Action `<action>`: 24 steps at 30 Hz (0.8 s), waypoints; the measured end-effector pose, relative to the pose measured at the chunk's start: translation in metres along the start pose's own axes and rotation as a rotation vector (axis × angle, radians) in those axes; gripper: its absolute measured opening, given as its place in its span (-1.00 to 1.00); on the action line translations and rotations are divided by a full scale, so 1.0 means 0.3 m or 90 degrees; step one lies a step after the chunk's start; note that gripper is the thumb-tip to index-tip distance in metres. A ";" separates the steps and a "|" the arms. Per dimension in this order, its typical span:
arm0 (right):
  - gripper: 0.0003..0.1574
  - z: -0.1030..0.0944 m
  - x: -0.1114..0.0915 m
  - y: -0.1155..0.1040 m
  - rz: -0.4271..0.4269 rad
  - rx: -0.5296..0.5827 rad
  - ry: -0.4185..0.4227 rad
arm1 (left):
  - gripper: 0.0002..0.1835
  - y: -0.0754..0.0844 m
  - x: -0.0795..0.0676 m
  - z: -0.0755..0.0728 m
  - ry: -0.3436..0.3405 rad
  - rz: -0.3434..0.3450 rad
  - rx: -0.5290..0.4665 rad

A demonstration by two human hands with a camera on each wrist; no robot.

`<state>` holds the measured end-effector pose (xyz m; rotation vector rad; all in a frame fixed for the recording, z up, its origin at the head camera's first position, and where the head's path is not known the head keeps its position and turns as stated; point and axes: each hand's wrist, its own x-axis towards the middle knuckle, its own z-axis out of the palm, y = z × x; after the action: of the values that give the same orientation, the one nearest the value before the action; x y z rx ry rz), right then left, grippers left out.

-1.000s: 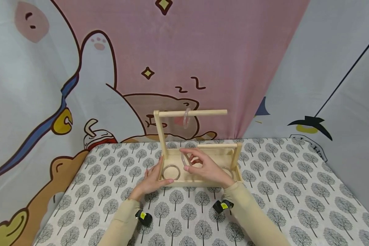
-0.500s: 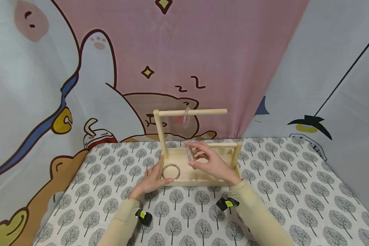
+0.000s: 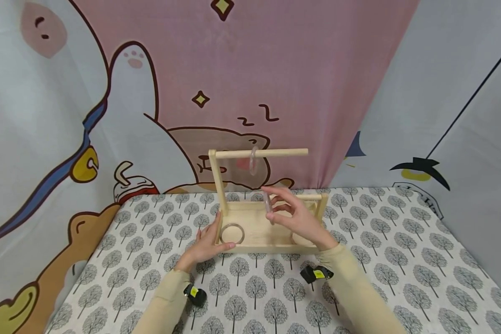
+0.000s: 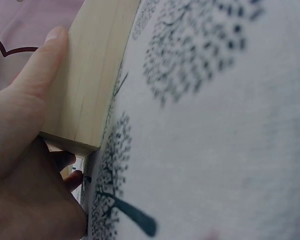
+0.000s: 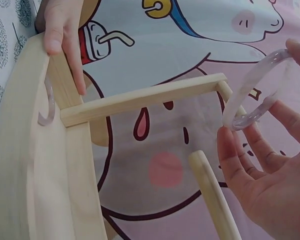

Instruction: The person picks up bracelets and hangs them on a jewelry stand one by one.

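My right hand (image 3: 295, 215) pinches a translucent pale lilac bangle (image 3: 267, 202) between thumb and fingertips, level with the lower bar (image 3: 309, 197) of a wooden jewellery stand. In the right wrist view this bangle (image 5: 233, 102) is tilted and its ring is open to view, left of the fingers. My left hand (image 3: 206, 243) rests against the stand's left front corner, thumb along the front wall (image 4: 85, 75), fingers along the side. Another bangle (image 3: 252, 166) hangs from the upper bar (image 3: 284, 152). A greyish bangle (image 3: 244, 234) lies in the tray's left end.
The stand's tray (image 3: 267, 249) sits on a tablecloth (image 3: 384, 273) printed with trees. At its right end another ring (image 3: 292, 238) shows partly behind my right wrist. The upper bar's post (image 3: 218, 181) rises at the left. A cartoon curtain (image 3: 300, 83) hangs behind.
My right hand has moved right and up with the bangle, from above the tray's middle to near the lower bar's left end. The bangle has turned more edge-on. The left hand stays put.
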<state>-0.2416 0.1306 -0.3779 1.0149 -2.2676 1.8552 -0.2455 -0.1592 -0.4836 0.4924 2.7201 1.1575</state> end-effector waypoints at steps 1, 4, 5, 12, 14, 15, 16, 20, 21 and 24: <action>-0.23 -0.004 -0.002 -0.003 0.004 0.004 0.004 | 0.15 0.001 0.000 0.000 -0.002 -0.002 0.002; -0.24 -0.021 -0.010 -0.012 0.016 0.009 0.014 | 0.15 0.002 -0.001 0.001 -0.003 -0.001 0.001; -0.24 -0.027 -0.013 -0.014 0.020 0.011 0.017 | 0.16 0.003 -0.001 0.001 -0.003 -0.001 0.002; -0.25 -0.078 -0.026 -0.018 0.027 0.007 0.031 | 0.15 0.007 -0.001 0.005 -0.003 -0.001 -0.011; -0.25 -0.093 -0.026 -0.018 0.018 0.000 0.030 | 0.14 0.005 0.000 0.008 -0.004 -0.002 -0.017; -0.25 -0.100 -0.026 -0.017 0.017 -0.006 0.027 | 0.14 0.004 0.001 0.009 -0.006 -0.003 -0.020; -0.25 -0.106 -0.026 -0.018 0.014 -0.011 0.023 | 0.14 0.003 0.002 0.010 -0.007 -0.004 -0.024; -0.25 -0.133 -0.024 -0.024 0.025 -0.035 0.003 | 0.15 -0.002 0.002 0.007 -0.011 0.000 -0.003; -0.25 -0.140 -0.024 -0.025 0.028 -0.038 -0.001 | 0.15 -0.003 0.002 0.005 -0.011 0.000 0.005; -0.24 -0.165 -0.025 -0.028 0.036 -0.047 -0.002 | 0.15 -0.005 -0.001 -0.002 -0.003 0.008 0.022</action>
<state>-0.2493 0.1774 -0.3597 0.9528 -2.3718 1.7762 -0.2458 -0.1608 -0.4843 0.5167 2.7420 1.1121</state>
